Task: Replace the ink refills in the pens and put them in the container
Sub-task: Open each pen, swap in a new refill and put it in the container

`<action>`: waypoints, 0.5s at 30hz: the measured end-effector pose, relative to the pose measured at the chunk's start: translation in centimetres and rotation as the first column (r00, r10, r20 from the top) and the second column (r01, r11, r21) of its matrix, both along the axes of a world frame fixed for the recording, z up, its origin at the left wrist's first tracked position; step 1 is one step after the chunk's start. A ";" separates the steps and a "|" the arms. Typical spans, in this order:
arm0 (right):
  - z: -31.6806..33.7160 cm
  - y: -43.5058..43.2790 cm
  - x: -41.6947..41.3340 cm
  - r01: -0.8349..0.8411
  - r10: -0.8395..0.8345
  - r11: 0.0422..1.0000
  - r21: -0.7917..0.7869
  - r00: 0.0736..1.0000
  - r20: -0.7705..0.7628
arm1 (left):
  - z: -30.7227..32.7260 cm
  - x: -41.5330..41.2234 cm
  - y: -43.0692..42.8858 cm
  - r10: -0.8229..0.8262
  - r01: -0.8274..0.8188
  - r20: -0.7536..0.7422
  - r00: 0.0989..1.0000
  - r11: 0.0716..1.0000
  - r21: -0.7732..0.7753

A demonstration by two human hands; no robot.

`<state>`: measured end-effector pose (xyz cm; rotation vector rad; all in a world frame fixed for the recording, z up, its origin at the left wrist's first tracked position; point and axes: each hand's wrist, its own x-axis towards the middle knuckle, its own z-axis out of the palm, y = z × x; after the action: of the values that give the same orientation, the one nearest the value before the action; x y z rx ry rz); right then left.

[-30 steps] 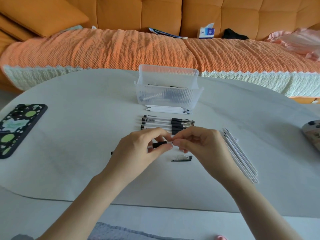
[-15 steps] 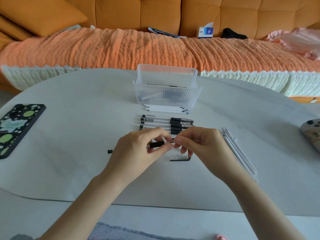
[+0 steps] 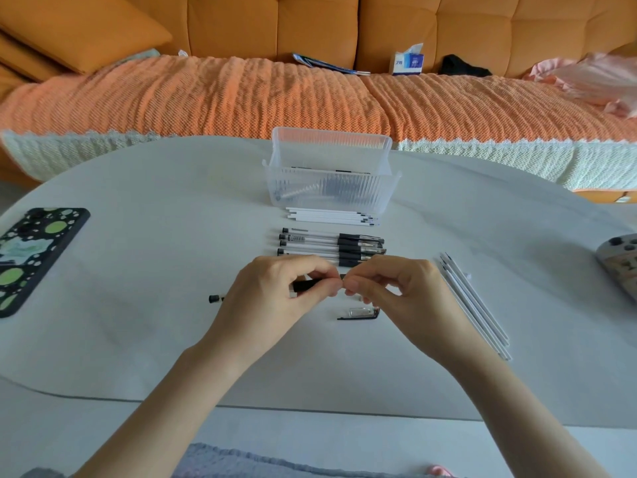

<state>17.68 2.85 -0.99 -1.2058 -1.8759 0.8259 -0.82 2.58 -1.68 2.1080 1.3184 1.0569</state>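
Hands meet low over the middle of the white surface (image 3: pixel 155 201): the left hand (image 3: pixel 272 294) has its grip pinched round the black section of a pen (image 3: pixel 306 284), and the right hand (image 3: pixel 396 291) pinches the pen's near end between thumb and forefinger, the other fingers curled. A clear cap (image 3: pixel 360 313) lies just under the right hand. Beyond the hands a row of pens (image 3: pixel 331 246) lies flat, then a bundle of white refills (image 3: pixel 331 215) just before the clear container (image 3: pixel 331 188), and more refills (image 3: pixel 475 305) lie off to the right.
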 end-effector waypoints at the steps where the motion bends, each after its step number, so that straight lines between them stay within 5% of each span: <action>1: -0.1 0.0 0.1 0.001 -0.002 0.999 0.049 1.000 0.020 | 0.0 0.0 0.0 0.001 -0.001 0.016 1.000 1.000 -0.017; 7: -0.5 0.2 0.9 -0.033 0.008 0.979 0.201 0.993 0.121 | -0.1 -0.1 0.0 0.009 -0.011 -0.033 0.999 0.998 -0.069; 11: 0.2 0.9 3.8 0.122 -0.139 0.982 0.146 0.984 0.112 | 0.2 -1.6 0.5 0.079 -0.072 0.057 0.995 0.991 -0.109; 15: -0.4 1.6 5.5 0.179 -0.197 0.980 0.084 0.920 0.339 | 0.2 -1.4 0.4 0.075 -0.072 0.022 0.997 0.990 -0.121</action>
<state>23.20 4.42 -1.43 -1.5512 -1.9993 0.4788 -2.27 2.94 -1.43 1.9644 1.4203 1.0050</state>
